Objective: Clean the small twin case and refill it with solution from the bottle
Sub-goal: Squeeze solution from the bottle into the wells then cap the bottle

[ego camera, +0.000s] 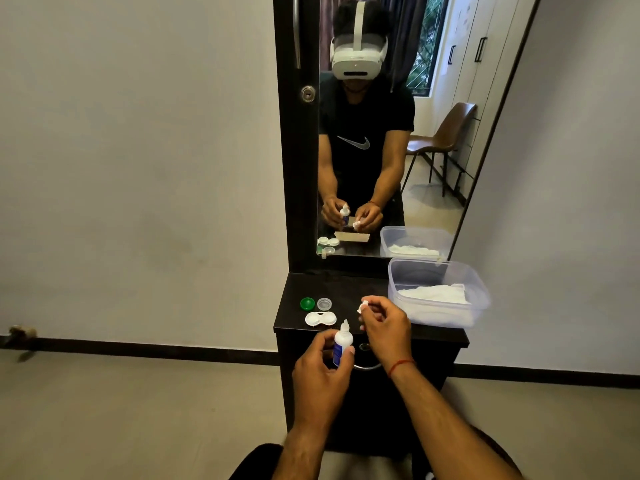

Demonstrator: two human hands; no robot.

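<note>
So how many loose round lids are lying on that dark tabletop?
2: the green lid and, right beside it, the clear lid, both just behind the open twin case. Mirror reflections not counted.

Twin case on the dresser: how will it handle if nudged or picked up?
The twin case looks like thin moulded plastic, so it is probably light and stiff. It lies flat and low, so it is unlikely to tip or roll; on the smooth dresser top it may skid when nudged. Its cups sit uncapped; once filled, tilting would likely spill.
</note>
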